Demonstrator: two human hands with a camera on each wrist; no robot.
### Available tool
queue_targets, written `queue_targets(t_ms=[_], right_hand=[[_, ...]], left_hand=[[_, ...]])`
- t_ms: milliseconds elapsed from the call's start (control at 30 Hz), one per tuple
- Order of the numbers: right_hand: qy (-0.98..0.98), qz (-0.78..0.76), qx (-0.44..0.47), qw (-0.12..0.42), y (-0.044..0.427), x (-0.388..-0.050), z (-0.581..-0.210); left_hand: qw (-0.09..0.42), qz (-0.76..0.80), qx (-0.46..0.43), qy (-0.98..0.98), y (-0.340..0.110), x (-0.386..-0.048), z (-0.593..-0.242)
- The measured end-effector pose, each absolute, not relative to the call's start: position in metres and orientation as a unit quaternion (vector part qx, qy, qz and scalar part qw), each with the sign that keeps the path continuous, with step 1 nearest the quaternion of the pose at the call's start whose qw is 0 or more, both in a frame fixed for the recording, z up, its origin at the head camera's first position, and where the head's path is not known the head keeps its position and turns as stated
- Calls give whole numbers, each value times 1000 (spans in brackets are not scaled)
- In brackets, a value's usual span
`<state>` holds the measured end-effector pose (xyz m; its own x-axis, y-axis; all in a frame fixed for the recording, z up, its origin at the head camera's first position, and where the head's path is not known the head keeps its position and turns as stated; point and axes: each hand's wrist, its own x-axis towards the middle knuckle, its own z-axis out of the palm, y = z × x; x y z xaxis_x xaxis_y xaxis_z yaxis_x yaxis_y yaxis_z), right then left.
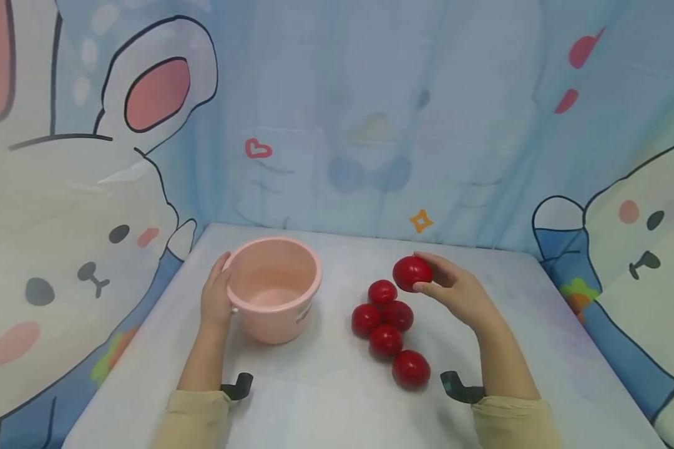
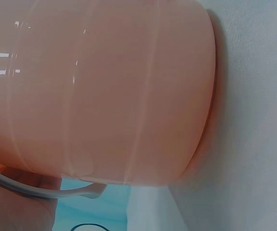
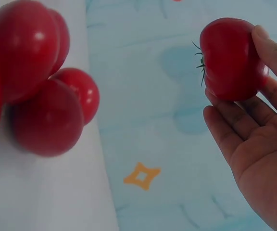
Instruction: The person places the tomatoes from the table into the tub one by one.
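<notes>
Clamping fingers of right hand (image 1: 459, 293) on one tomato (image 1: 412, 274) right of the bucket (image 1: 272, 324); touching it with left hand (image 1: 216, 300), not revealing finger closure. Leaving five tomatoes (image 1: 385, 342) outside, none inside.

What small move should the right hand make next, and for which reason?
Probably carry the round, glossy red tomato leftward over the pink, round, plastic-looking bucket: the right hand pinches it, lifted; the left hand touches the bucket's side; and the opening faces up with no tomato visible inside.

A passable gap runs between the pink bucket (image 1: 276, 324) and the obstructing tomatoes (image 1: 386, 342).
</notes>
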<state>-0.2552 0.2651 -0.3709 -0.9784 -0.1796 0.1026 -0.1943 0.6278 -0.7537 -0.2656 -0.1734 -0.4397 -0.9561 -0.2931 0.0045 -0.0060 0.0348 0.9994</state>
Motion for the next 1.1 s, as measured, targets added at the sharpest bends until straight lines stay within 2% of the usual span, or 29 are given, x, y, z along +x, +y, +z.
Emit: queue_targets(t_ms=[1100], right_hand=[[-885, 423, 188, -49, 176, -300, -332]], left_hand=[[107, -672, 113, -724, -172, -270, -437]])
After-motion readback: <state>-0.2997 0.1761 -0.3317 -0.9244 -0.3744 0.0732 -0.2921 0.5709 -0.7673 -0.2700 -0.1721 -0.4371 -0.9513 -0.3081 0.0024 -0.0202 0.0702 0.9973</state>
